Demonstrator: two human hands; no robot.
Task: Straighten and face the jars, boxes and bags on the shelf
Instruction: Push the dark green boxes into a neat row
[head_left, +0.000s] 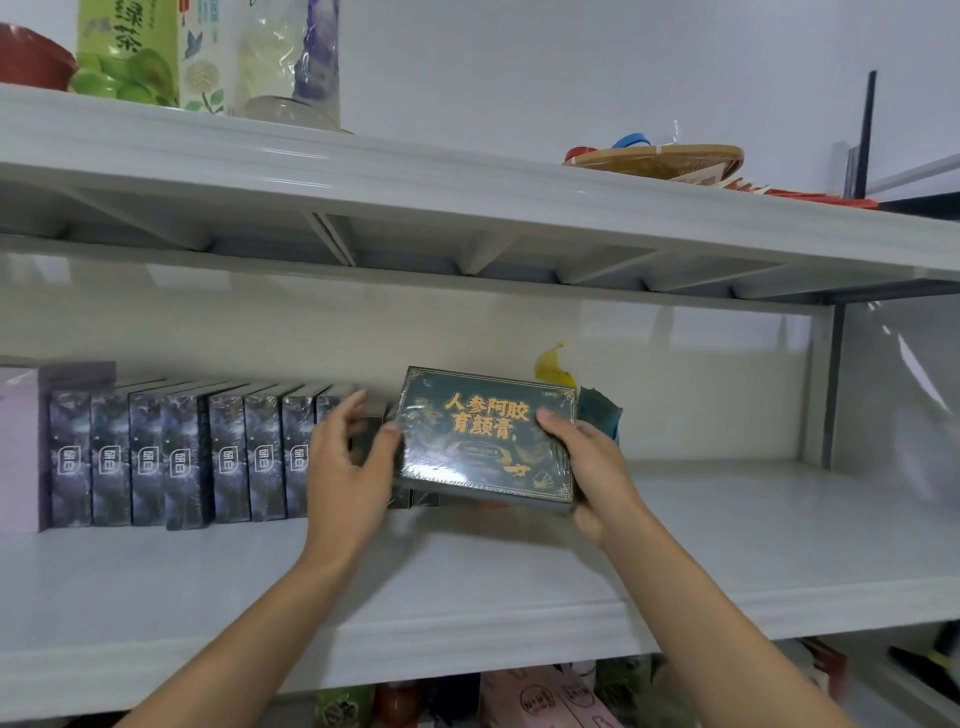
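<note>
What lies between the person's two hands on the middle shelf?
In the head view, the dark green box with gold lettering lies between them, tilted: the right hand grips its right edge, and the left hand's thumb touches its left edge.

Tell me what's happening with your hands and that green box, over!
Right hand grips green box at its right edge. Left hand open, thumb on its left edge. Dark boxes stand close left; blue bag behind.

Eight purple boxes (171, 457), one green box (485, 434)
</note>
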